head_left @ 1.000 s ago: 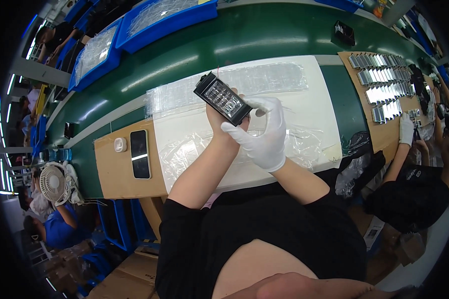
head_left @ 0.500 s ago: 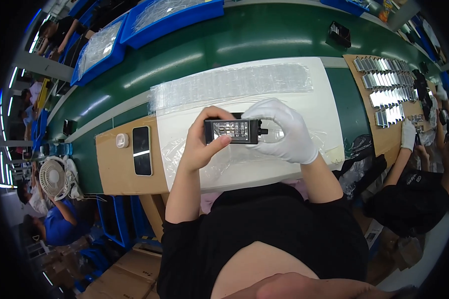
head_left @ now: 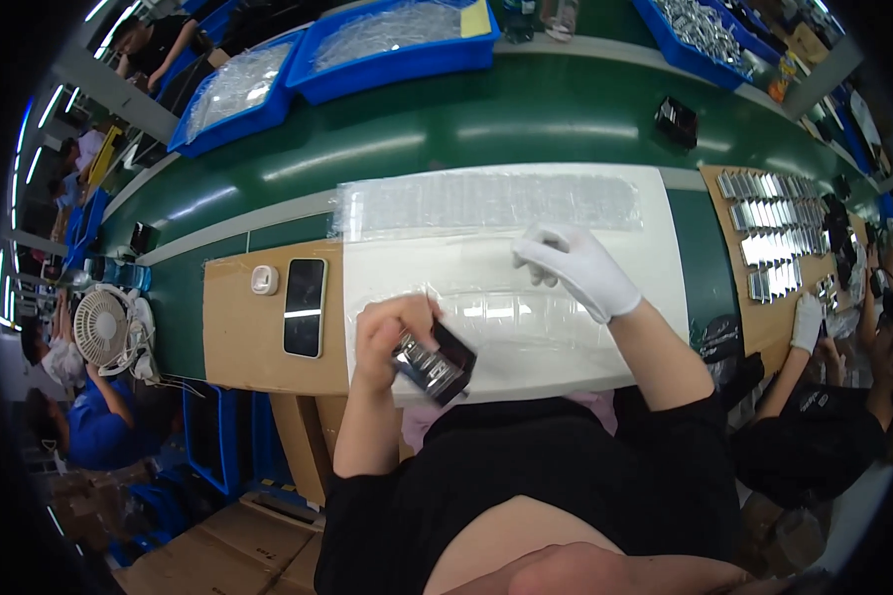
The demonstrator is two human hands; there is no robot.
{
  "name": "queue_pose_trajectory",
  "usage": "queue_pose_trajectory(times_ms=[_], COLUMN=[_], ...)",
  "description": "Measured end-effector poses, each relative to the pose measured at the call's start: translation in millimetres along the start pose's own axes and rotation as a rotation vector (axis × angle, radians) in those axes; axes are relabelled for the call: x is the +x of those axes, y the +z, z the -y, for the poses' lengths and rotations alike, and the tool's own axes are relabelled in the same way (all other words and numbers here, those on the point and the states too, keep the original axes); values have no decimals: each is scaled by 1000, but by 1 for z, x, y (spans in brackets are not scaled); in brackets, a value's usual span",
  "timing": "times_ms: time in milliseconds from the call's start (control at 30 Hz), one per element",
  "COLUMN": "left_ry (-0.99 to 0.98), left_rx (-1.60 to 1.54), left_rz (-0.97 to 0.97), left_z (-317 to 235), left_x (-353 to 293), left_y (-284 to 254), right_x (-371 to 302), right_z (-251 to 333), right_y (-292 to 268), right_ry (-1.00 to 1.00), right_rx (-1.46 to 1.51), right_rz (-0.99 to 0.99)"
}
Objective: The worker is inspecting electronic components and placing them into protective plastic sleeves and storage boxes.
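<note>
My bare left hand (head_left: 392, 342) is closed round a black box-shaped device (head_left: 432, 372) with a shiny face. It holds the device tilted over the near edge of a white board (head_left: 501, 382); motion blurs its details. My right hand (head_left: 571, 268), in a white glove, hangs over the middle of the board with its fingers loosely bent and a little apart. Nothing shows between them. Below and left of the glove lies loose clear plastic film (head_left: 506, 309). Farther back, a flat row of clear plastic sleeves (head_left: 486, 206) stretches across the board.
Left of the board, a phone (head_left: 306, 307) and a small white case (head_left: 264, 281) lie on cardboard (head_left: 233, 342). Blue trays (head_left: 397, 74) of clear plastic stand behind. A black part (head_left: 676, 121) sits at far right. Rows of metal parts (head_left: 774, 233) lie near a co-worker's gloved hand (head_left: 808, 322).
My right hand has come off the device and moved right, over the board. My left hand has lowered the device toward me and tilted it. The view has shifted.
</note>
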State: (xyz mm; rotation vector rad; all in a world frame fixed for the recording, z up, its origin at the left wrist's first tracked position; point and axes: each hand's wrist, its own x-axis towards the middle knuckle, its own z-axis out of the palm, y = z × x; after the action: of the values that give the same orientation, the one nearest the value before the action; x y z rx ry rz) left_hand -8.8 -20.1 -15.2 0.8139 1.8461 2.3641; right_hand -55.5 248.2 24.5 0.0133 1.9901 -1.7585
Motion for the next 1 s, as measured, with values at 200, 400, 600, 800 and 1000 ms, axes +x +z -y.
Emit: queue_pose_trajectory(times_ms=[200, 400, 600, 800, 1000], left_ry=[-139, -245, -437, -630, -700], left_rx=[-678, -809, -610, -568, -538], left_rz=[-37, -252, -389, -454, -443], left_z=[10, 17, 24, 21, 24], left_x=[-68, -120, -122, -111, -111], left_y=[-27, -38, -50, -50, -53], right_x=[115, 160, 71, 51, 44], right_z=[57, 61, -16, -42, -61], right_y=[-1, 37, 108, 137, 151], right_ry=[-96, -487, -710, -806, -1002], right_rx=[160, -206, -1150, -1383, -1494], right_rz=[-64, -138, 434, 335, 128])
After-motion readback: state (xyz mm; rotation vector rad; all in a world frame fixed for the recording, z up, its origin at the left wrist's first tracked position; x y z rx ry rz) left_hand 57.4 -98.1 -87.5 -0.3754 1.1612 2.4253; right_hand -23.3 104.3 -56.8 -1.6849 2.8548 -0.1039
